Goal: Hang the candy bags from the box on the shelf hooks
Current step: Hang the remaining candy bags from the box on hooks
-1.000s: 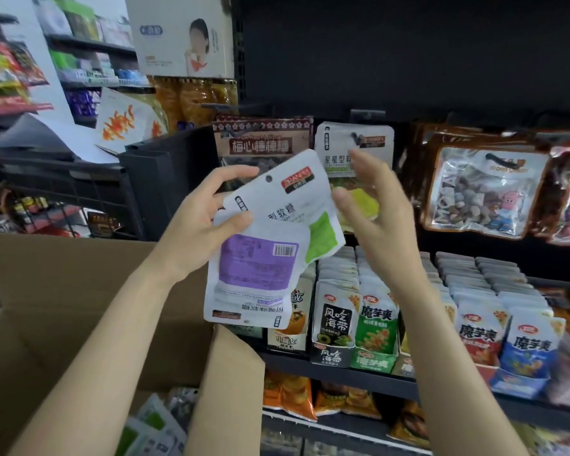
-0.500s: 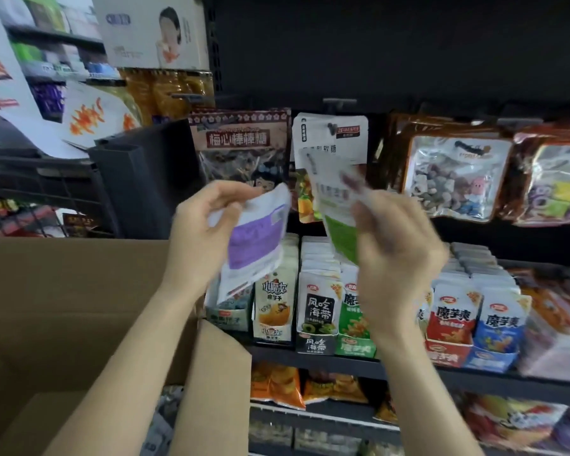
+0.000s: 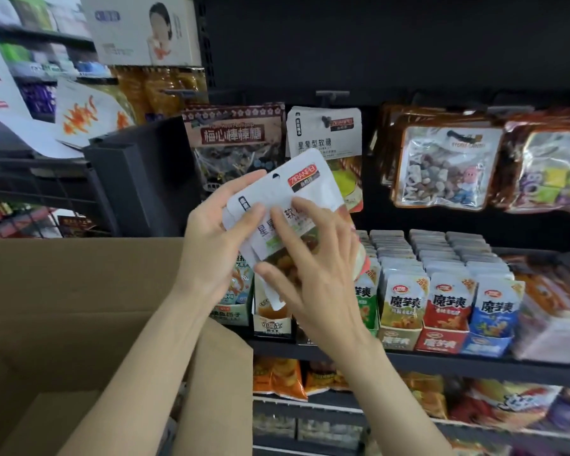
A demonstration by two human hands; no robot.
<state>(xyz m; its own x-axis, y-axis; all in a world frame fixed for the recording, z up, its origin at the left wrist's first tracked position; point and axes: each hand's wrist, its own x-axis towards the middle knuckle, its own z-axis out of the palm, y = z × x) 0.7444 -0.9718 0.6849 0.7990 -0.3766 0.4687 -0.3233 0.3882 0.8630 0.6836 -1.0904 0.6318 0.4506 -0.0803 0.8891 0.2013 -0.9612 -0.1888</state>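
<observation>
The white candy bag (image 3: 297,192) is held up in front of the shelf, tilted, its hang hole near the top edge turned toward the upper left and well below the shelf hook (image 3: 327,119). At least one more bag edge shows behind it, so the left hand (image 3: 218,248) seems to hold a small stack; its fingers curl round the left edge, thumb on the front. The right hand (image 3: 313,274) lies over the bag's face with fingers spread and nearly straight, pressing or sliding rather than pinching.

The main risk is that the slick bags slide together and two come away, or one slips and drops toward the open cardboard box (image 3: 79,291) below. The hole is small and the bag tilted, so it could miss the hook tip or snag on the hanging white bag (image 3: 323,143) already there and push it askew. The plum lollipop bag (image 3: 234,139) hangs just beside it and could be knocked.
</observation>
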